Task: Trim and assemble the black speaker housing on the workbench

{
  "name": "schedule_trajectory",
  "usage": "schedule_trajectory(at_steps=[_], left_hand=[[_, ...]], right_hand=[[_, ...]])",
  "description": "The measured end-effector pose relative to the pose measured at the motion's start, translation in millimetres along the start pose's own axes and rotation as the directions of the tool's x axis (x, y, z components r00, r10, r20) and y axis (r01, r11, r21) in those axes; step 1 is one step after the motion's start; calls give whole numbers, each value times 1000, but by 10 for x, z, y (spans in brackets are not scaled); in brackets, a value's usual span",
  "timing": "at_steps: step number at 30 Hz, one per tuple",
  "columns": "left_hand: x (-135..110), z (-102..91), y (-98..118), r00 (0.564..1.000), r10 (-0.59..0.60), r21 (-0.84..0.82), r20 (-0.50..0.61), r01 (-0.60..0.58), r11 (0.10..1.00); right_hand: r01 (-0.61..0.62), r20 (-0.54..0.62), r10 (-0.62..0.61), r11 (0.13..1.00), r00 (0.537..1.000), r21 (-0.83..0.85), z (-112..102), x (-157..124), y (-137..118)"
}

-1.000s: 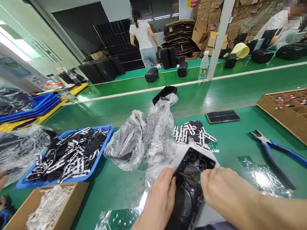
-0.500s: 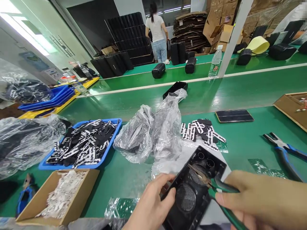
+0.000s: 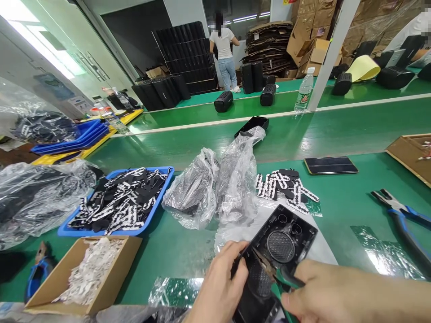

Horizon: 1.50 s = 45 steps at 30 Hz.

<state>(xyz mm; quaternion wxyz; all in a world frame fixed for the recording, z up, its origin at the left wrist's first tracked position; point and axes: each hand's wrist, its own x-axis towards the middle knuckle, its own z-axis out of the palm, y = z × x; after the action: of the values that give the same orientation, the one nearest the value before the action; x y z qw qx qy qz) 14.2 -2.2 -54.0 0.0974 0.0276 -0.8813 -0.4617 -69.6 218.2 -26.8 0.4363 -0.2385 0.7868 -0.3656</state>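
A black plastic speaker housing (image 3: 279,244) with two round mesh grilles lies open side up at the near table edge. My left hand (image 3: 220,287) grips its left rim. My right hand (image 3: 336,294) holds green-handled pliers (image 3: 269,271), whose jaws rest over the lower grille. Just beyond the housing lies a small pile of black-and-white foam strips (image 3: 284,185).
A blue tray (image 3: 164,190) of foam strips sits at left, a cardboard box (image 3: 111,287) of white scraps in front of it. Crumpled plastic bags (image 3: 215,188), a phone (image 3: 330,165), blue-handled pliers (image 3: 400,215) and a wooden tray (image 3: 409,154) surround them. Other people stand beyond the conveyor.
The pliers' jaws have moved from the upper grille down to the lower one. My right hand has drawn back toward me. The camera has shifted slightly.
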Motion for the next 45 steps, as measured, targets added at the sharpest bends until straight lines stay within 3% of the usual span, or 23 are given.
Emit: schedule_trajectory(at_steps=[2, 5, 11, 23, 25, 28, 30, 35, 40, 42, 45], left_hand=[[-1, 8, -24, 1000, 11, 6, -11, -11, 1000], [-8, 4, -31, 1000, 21, 10, -21, -21, 1000], [2, -30, 24, 1000, -18, 27, 8, 18, 999], [10, -30, 13, 999, -34, 40, 28, 33, 999], [14, -35, 31, 998, -46, 27, 39, 45, 999], [19, -38, 47, 998, -49, 28, 43, 48, 998], [22, -39, 47, 998, -44, 21, 42, 43, 999], [25, -33, 20, 998, -45, 11, 38, 44, 999], [20, -29, 17, 999, -32, 28, 26, 31, 999], [16, -33, 32, 999, -29, 24, 39, 28, 999], [14, -39, 45, 999, -20, 11, 37, 19, 1000]], right_hand=[[-154, 20, 153, 975, 988, 158, 32, -6, -57], [-228, 51, 222, 950, 974, 215, 42, -6, -114], [-190, -25, 195, 973, 981, 127, 34, -57, -134], [-189, -47, 187, 982, 981, -28, 13, -120, -211], [-125, -69, 113, 972, 991, -198, -16, -151, -298], [48, -66, -98, 841, 993, -539, -67, -204, -396], [102, -33, -167, 735, 985, -670, -93, -229, -394], [158, -1, -254, 604, 967, -781, -110, -243, -290], [155, 14, -279, 490, 960, -858, -103, -301, -429], [187, 79, -294, 359, 953, -915, -93, -344, -516], [290, 268, -246, 56, 931, -955, -71, -407, -629]])
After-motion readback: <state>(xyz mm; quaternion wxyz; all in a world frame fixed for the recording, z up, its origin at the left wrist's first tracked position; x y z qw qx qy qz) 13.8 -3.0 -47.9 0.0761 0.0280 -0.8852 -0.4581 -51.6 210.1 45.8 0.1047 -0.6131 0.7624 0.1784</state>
